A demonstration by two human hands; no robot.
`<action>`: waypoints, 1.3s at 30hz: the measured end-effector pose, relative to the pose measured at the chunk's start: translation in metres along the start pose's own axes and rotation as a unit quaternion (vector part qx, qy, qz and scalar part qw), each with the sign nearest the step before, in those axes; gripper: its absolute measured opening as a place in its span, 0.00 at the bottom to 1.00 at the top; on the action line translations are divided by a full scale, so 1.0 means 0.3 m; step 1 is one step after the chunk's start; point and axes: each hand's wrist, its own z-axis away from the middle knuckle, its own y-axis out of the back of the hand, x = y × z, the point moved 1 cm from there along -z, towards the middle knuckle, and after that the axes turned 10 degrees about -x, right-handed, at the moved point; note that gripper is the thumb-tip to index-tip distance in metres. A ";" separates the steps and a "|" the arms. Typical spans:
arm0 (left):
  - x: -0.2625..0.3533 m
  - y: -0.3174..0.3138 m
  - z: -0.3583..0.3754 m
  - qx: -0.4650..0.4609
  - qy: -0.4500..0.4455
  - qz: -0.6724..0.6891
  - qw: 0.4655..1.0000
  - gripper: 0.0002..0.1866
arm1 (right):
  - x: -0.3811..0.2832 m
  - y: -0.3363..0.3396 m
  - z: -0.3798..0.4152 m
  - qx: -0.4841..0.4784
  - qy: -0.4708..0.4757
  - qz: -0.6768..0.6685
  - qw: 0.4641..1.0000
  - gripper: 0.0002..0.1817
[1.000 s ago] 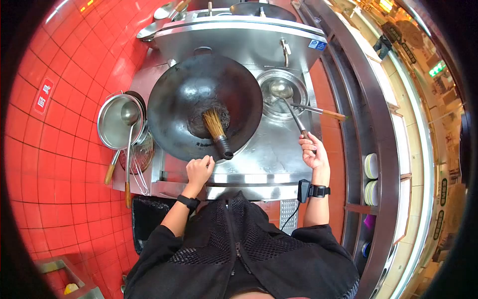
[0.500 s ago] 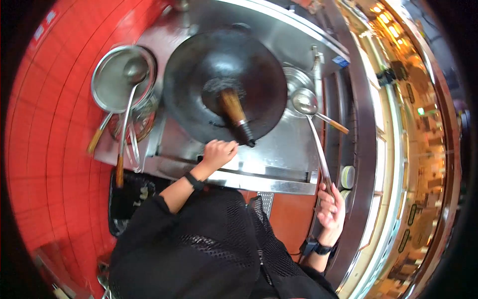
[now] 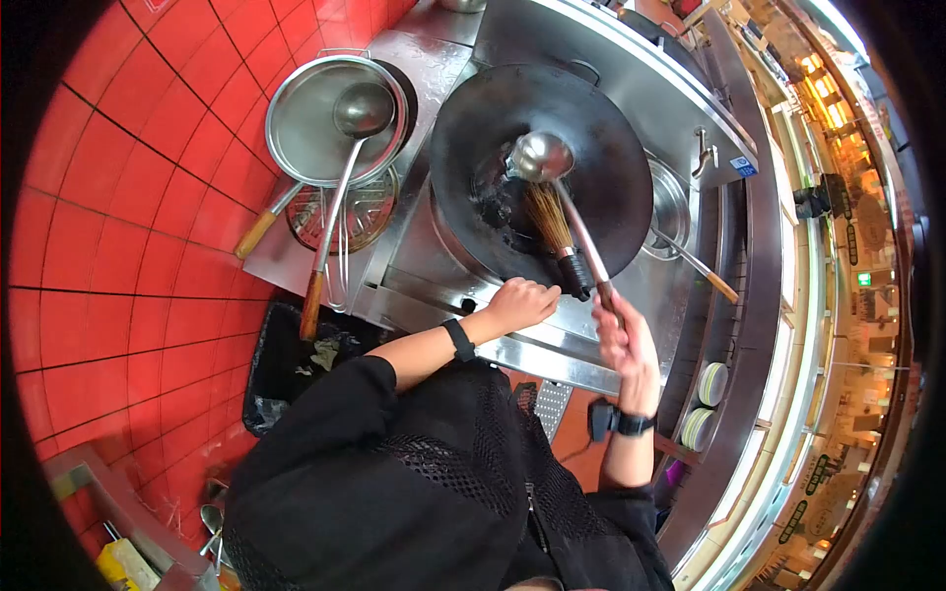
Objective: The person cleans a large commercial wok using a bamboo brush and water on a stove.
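My right hand (image 3: 627, 340) grips the wooden end of a long-handled ladle (image 3: 542, 158), its bowl over the middle of a dark wok (image 3: 606, 123). In the wok lies a bamboo wok brush (image 3: 548, 217) with a black handle, partly crossed by the ladle's shaft. A little water seems to shine at the wok's bottom. My left hand (image 3: 522, 303) is closed at the near rim of the wok, left of the brush handle. What its fingers hold, if anything, is hidden.
At left, a second ladle (image 3: 363, 110) rests across a pot (image 3: 281, 148), with a strainer (image 3: 325, 222) below. Another strainer (image 3: 670, 209) sits right of the wok. A black bin (image 3: 261, 369) stands low at left, stacked plates (image 3: 711, 384) at right.
My right hand has swung the ladle left, from beside the wok to over its middle. The view has shifted, so the stove appears farther right. My left hand stays closed at the rim.
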 end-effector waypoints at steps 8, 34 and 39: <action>-0.010 0.000 -0.002 -0.022 -0.005 0.017 1.000 0.07 | 0.032 0.010 -0.075 0.242 0.210 0.395 0.861 0.10; 0.057 0.028 -0.036 -0.087 0.084 -0.057 0.991 0.11 | -0.238 0.648 0.318 0.348 0.200 0.370 0.837 0.12; 0.094 0.023 -0.051 -0.066 0.181 -0.098 0.976 0.13 | -0.361 0.925 0.087 0.427 0.185 0.695 0.549 0.19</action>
